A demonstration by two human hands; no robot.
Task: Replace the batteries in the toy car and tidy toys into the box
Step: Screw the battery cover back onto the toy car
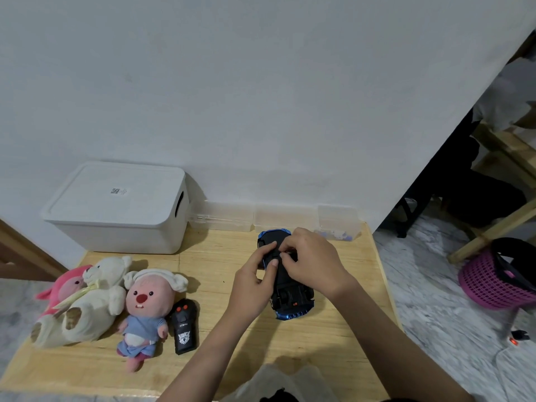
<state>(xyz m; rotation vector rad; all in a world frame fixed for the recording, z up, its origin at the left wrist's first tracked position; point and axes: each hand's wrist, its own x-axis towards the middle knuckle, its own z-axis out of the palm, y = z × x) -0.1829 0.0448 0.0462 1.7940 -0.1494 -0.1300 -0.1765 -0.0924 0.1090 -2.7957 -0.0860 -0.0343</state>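
A blue and black toy car (293, 300) lies upside down on the wooden table (220, 256), its underside facing up. My left hand (255, 282) grips the car's left side, thumb on the underside. My right hand (313, 262) has its fingertips curled onto the middle of the underside; what they pinch is hidden. A closed white storage box (121, 210) stands at the back left. A black remote control (185, 326) lies left of my left forearm. Three plush toys lie at the left: a pink one (68, 285), a cream bear (90, 303) and a pink-faced beaver doll (148, 309).
Clear plastic containers (278, 219) line the wall behind the car. A purple basket (499, 280) sits on the floor to the right, beside a wooden frame (499, 224). A pale bag (284, 381) rests at the table's near edge.
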